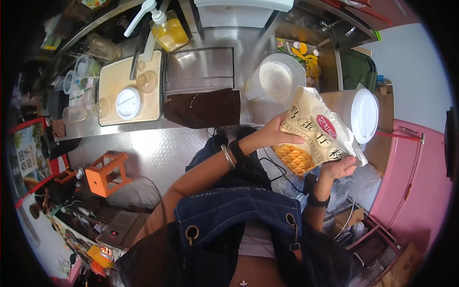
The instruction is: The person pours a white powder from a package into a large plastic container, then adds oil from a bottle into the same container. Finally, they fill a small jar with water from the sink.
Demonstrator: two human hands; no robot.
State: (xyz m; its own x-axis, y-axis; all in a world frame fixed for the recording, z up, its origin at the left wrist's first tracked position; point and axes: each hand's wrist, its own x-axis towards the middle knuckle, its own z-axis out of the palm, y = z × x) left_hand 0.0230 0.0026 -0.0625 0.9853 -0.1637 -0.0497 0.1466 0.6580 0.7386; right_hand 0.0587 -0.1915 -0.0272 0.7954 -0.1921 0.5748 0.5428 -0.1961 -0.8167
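My left hand (pixel 278 132) and my right hand (pixel 339 167) hold a torn-open paper bag (pixel 315 134) of egg waffle mix between them. Its ragged open edge points up and to the right, and its front bears writing and a waffle picture. Just beyond the bag stands a translucent plastic pitcher (pixel 254 79) with white powder (pixel 275 80) in it. A large clear container with a white lid (pixel 365 116) is right behind the bag's right side. A folded dark brown cloth (pixel 204 109) lies on the steel counter, left of the pitcher.
A beige cutting board (pixel 114 79) bears a white-lidded jar (pixel 128 103) and small clear jars. Behind stands a pump bottle of yellow liquid (pixel 170 32). Fruit peels (pixel 308 59) lie in the sink. An orange stool (pixel 107 174) is on the floor; a pink door (pixel 412 179) is at right.
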